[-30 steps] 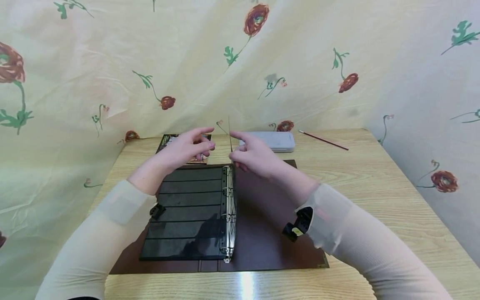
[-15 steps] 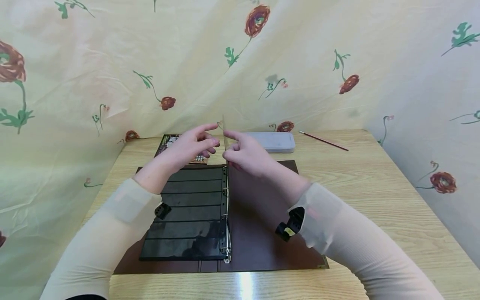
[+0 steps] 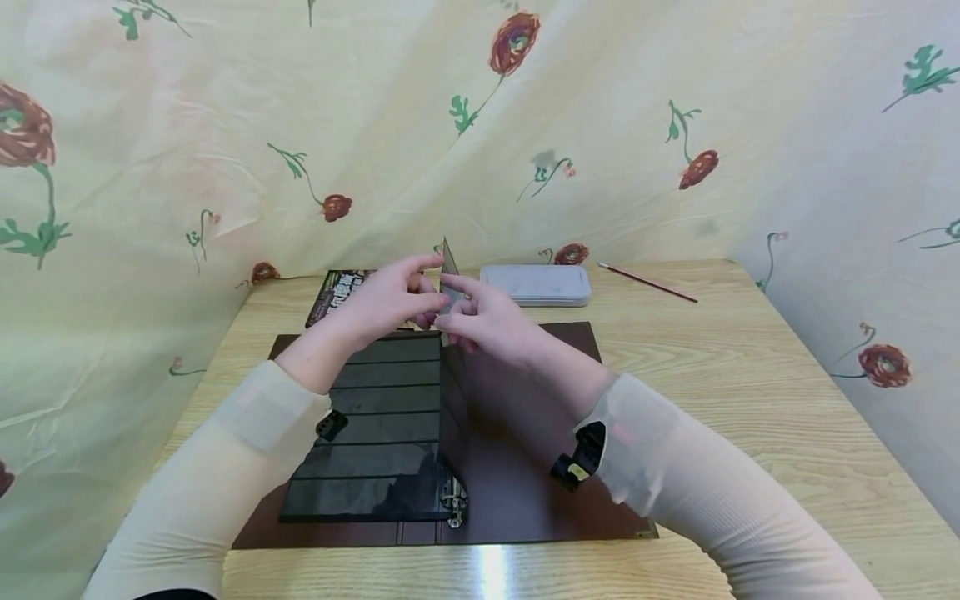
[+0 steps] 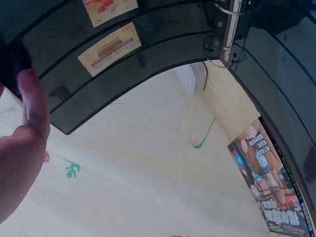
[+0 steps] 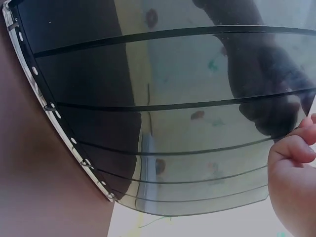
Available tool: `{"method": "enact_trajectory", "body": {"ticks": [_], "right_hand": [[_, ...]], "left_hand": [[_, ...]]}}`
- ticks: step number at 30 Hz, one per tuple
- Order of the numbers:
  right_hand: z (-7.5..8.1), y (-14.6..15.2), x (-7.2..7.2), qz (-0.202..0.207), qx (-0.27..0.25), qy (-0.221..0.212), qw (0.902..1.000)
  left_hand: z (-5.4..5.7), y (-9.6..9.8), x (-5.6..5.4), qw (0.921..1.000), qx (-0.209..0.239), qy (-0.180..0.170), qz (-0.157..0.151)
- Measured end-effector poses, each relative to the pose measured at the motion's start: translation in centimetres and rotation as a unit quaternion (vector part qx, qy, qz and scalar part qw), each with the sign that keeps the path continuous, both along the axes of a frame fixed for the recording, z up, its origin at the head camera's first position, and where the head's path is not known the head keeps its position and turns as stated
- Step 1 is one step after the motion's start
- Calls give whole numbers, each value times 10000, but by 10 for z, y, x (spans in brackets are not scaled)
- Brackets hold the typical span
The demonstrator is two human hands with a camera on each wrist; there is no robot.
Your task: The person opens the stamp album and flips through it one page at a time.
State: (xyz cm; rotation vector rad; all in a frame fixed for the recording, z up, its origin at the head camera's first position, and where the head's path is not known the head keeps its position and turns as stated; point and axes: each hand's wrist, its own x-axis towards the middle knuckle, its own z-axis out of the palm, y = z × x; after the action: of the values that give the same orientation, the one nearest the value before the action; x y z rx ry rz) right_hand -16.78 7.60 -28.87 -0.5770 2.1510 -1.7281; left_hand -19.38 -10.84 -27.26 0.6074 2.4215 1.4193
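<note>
A brown ring-binder stamp album [image 3: 555, 500] lies spread on the table. One of its black pocket pages [image 3: 454, 392] stands raised from the rings, leaning left. My right hand [image 3: 491, 321] pinches this page at its outer edge, fingers curled, also seen in the right wrist view. My left hand [image 3: 386, 300] is at the same edge from the other side, loosely bent, its thumb [image 4: 34, 101] against the page. Two stamps [image 4: 109, 48] show in the page's strips in the left wrist view. Another black page [image 3: 382, 417] lies flat on the left cover.
Behind the album lies a colourful printed booklet [image 3: 337, 292], partly covered by the left hand. A pale grey case [image 3: 540, 283] sits at the back, right of the hands. A thin dark red stick, perhaps a pencil [image 3: 648, 282], lies farther right. Floral cloth [image 3: 600, 108] hangs behind the table.
The raised page has swung from nearly upright to leaning left, covering most of the rings. My right hand has moved left with it. The left hand has come up against the page.
</note>
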Motion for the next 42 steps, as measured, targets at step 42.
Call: {"method": "enact_trajectory", "body": {"ticks": [42], "right_hand": [[-136,168,-21,-400,3078,1462,9393]], "left_hand": [[-8,2,5,9742,-1755,1139,848]]}}
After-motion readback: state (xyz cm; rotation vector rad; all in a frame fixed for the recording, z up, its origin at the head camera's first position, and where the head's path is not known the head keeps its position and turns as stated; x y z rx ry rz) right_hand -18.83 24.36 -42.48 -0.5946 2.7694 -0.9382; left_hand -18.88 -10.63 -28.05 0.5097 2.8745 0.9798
